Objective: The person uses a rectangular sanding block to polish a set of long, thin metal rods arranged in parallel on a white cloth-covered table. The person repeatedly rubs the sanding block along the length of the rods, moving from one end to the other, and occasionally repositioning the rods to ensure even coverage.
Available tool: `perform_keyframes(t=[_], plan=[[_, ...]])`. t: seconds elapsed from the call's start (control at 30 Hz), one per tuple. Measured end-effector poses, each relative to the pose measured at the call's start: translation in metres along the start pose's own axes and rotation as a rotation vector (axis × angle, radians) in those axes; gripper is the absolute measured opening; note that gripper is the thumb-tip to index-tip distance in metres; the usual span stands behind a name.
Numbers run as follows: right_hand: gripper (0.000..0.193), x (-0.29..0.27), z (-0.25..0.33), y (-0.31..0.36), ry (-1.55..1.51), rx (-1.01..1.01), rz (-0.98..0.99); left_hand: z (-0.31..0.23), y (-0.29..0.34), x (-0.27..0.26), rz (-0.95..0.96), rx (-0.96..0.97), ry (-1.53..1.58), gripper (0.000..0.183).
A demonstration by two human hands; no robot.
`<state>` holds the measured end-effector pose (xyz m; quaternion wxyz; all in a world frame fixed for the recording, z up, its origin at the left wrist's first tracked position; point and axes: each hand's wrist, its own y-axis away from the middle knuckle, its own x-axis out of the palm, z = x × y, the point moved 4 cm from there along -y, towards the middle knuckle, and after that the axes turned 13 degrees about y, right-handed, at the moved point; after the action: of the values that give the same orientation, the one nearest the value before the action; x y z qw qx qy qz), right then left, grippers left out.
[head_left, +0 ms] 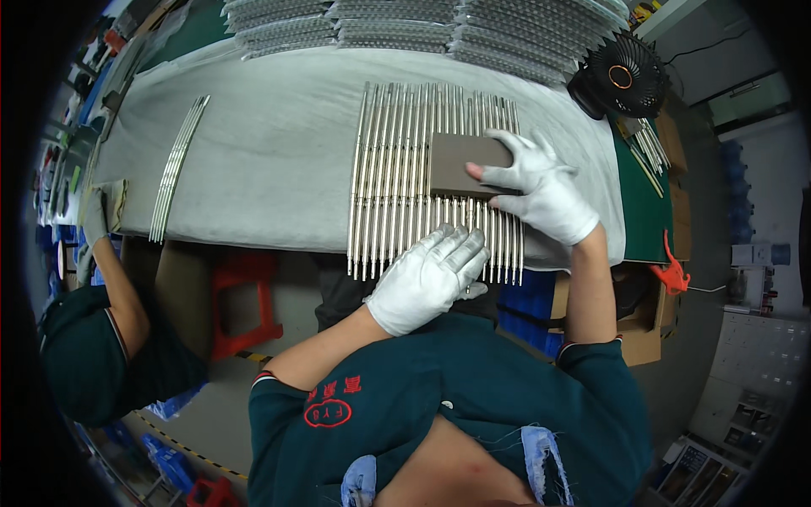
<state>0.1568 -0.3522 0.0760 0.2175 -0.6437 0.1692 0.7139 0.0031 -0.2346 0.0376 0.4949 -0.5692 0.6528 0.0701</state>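
Note:
A row of slim, shiny metal rods [393,160] lies side by side on the cloth, their near ends reaching past the table edge. On top of them rests a flat grey-brown rectangular block [456,162]. My right hand [545,186], in a white glove, grips the block's right side, with the thumb and fingers spread over its edge and top. My left hand [431,279], also gloved in white, lies over the near ends of the rods. Its fingers are stretched out and flat, just below the block; the rods under the palm are hidden.
Silvery bubble-textured packs [405,34] are stacked along the back. A black fan [621,76] stands at the right corner. A narrow bundle of rods [179,169] lies at left, near a co-worker's gloved hand [95,218]. A red stool [245,304] sits below the table.

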Motion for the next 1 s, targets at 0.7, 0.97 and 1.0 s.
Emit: perform_keyframes(t=[0.7, 0.97, 1.0], plan=[[0.052, 0.005, -0.008, -0.002, -0.027, 0.007, -0.001, 0.003, 0.001, 0.002, 0.027, -0.002, 0.019, 0.056], [0.047, -0.020, -0.015, 0.015, 0.068, 0.086, -0.065, 0.001, -0.002, 0.002, 0.041, -0.014, 0.014, 0.054], [0.047, -0.004, -0.004, 0.007, 0.071, 0.026, -0.061, 0.001, -0.002, 0.002, 0.046, -0.008, 0.013, 0.054]])
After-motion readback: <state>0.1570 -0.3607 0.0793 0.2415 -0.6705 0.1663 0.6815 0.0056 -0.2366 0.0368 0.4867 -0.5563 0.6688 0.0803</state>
